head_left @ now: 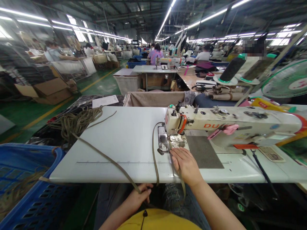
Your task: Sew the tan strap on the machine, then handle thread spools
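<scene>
A long olive-green fabric strap [107, 161] runs from a tangled strap pile [80, 123] across the white table to my left hand [143, 193]. That hand is closed around it just below the table's front edge. My right hand [185, 163] rests on the sewing machine bed beside the needle area, fingers together and pressing on a stretch of strap that passes beneath the palm and hangs over the edge. Another length of strap curves behind the sewing machine [230, 126] head and down the table front. Part of the strap is hidden by my right fingers.
A blue plastic basket [55, 156] stands at the left, a fabric-lined bin [153, 98] behind the table. At the right are thread cones [232, 68] and a green fan [287, 80]. Pink-handled snips [230, 129] lie against the machine. Other people work farther back.
</scene>
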### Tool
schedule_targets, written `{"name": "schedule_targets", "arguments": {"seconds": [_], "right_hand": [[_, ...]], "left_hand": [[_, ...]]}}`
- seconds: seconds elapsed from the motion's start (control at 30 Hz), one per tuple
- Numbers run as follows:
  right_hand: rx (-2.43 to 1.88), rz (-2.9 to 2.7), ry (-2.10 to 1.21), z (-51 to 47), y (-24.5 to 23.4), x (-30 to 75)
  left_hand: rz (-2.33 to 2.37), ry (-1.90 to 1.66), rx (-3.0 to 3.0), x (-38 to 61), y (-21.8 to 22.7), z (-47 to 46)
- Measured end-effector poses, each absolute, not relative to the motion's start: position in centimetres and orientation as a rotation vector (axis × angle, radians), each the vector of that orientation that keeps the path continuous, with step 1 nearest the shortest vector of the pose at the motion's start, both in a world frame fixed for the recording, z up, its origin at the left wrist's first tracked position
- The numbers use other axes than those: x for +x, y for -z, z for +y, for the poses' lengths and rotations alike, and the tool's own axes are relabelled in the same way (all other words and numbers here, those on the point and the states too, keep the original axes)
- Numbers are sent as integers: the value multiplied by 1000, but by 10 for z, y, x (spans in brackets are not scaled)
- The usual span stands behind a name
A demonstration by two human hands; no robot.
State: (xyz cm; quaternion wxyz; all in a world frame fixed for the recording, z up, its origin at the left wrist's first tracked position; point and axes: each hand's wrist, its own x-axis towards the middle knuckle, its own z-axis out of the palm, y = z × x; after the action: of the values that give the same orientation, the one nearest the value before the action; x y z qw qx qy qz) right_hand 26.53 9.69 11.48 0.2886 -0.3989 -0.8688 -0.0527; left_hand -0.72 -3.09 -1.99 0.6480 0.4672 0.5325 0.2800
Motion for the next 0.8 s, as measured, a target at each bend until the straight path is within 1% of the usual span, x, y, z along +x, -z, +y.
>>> {"name": "schedule_targets", "arguments": {"seconds": [0.33,0.57,0.7,0.8], "right_hand": [[-1050,-2326,154,96,-118,265],[-1060,-2309,154,97,-115,265],[-1072,-2311,144,97,-114,265],[-1078,-2308,132,97,-112,266]], "left_hand": [[1185,-642,1062,-5,23,-33],[1123,-613,1083,-4,5,-31],[1038,-659,967,-8,-3,-35],[989,-722,774,-15,-5,-42]]}}
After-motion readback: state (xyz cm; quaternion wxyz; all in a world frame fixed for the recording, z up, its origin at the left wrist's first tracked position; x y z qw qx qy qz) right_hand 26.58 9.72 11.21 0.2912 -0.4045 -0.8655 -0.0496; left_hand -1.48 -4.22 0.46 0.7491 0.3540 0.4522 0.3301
